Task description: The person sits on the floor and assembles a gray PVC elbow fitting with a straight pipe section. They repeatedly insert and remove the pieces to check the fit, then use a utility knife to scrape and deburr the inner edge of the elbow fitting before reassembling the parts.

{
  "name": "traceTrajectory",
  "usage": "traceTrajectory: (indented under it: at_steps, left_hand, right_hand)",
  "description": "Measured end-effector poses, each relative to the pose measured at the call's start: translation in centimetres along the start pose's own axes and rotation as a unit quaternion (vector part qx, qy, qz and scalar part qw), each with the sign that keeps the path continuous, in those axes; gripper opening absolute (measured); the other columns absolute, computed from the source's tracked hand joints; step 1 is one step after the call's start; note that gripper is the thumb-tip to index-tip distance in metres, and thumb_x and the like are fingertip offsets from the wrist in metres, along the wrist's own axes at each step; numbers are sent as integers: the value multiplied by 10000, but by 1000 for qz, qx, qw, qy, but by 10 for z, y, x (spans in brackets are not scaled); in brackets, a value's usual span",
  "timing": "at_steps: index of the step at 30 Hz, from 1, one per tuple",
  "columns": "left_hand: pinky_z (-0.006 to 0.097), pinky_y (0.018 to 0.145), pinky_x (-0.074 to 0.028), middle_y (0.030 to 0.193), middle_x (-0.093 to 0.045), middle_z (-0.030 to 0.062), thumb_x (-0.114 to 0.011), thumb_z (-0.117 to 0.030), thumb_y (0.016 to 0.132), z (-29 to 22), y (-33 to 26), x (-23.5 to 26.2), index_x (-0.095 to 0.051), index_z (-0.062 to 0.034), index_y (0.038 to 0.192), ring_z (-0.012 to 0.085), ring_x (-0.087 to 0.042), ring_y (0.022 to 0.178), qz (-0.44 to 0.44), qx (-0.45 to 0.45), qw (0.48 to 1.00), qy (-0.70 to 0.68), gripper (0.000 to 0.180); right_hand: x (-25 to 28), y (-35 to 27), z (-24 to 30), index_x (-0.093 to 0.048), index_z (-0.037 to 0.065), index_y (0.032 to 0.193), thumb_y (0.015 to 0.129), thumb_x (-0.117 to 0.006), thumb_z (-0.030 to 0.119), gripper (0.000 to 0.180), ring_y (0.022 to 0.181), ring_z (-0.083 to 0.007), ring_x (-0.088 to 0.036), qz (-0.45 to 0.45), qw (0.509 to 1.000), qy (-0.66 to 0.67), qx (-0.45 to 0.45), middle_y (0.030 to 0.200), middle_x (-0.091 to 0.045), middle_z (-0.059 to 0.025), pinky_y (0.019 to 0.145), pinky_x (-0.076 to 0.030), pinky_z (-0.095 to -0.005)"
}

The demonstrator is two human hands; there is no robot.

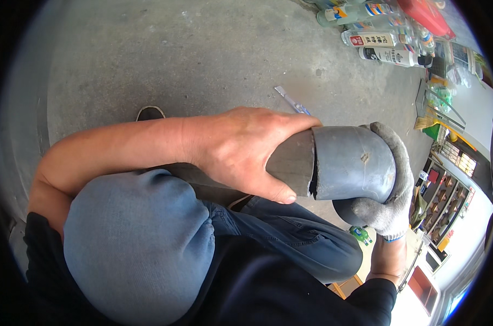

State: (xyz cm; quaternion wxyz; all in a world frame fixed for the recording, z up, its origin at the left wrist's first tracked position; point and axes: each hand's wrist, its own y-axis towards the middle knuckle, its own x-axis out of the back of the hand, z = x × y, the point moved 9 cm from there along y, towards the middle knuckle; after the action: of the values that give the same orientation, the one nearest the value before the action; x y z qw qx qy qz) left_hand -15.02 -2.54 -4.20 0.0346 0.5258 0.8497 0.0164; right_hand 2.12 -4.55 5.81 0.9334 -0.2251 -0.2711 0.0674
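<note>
1. While you sit over it, the grey concrete floor [203, 60] fills the upper view, stained and bare around a small blue-and-white strip [292, 101] lying near your hands.
2. At the top right, several plastic bottles [377, 39] lie on their sides in a cluster beside a red container [428, 16]; what they contain cannot be told.
3. Along the right edge stands a shelving unit [447, 190] with small compartments; what they hold is too small to tell.
4. Your left hand [241, 146], bare, wraps closed around the grey pipe [292, 163] above your knee [137, 239].
5. Your right hand [390, 185], gloved, cups shut around the grey elbow fitting [352, 163] on the pipe's end.
</note>
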Motion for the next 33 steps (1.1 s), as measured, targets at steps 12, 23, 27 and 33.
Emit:
traceTrajectory:
  at_steps: [12, 23, 27, 33]
  left_hand:
    - [435, 1056, -526, 1357, -655, 225, -880, -281, 749, -3, -3, 0, -446, 18, 1520, 368, -651, 1255, -2, -2, 1000, 10, 934]
    - [415, 1062, -530, 1333, -680, 216, -898, -249, 724, -8, -2, 2, -489, 35, 1495, 327, -669, 1245, -5, 7, 999, -45, 917]
    - [416, 1063, -532, 1330, -682, 213, -909, -261, 712, -7, 0, 3, -498, 30, 1487, 325, -674, 1235, -8, -10, 1000, -17, 924]
    - [420, 1062, -536, 1325, -684, 211, -918, -266, 699, -10, 5, 3, -528, 30, 1452, 327, -683, 1212, 1, -7, 1000, -14, 898]
  right_hand:
    - [5, 9, -4, -525, -34, 1504, 564, -978, 387, 1125, 1289, -301, -647, 23, 1000, 7, -11, 1416, -640, -191, 1100, -500, -430]
    - [0, -5, 16, -502, -12, 1522, 585, -926, 197, 1049, 1302, -301, -643, 32, 998, -54, 30, 1419, -639, -205, 1111, -503, -428]
    - [-2, -3, 19, -502, -10, 1521, 610, -917, 180, 1019, 1300, -307, -644, 41, 993, -95, 53, 1419, -636, -199, 1110, -505, -432]
    - [-5, -7, 26, -498, -4, 1528, 622, -955, 208, 1036, 1308, -309, -635, 45, 993, -87, 71, 1419, -631, -194, 1114, -502, -434]
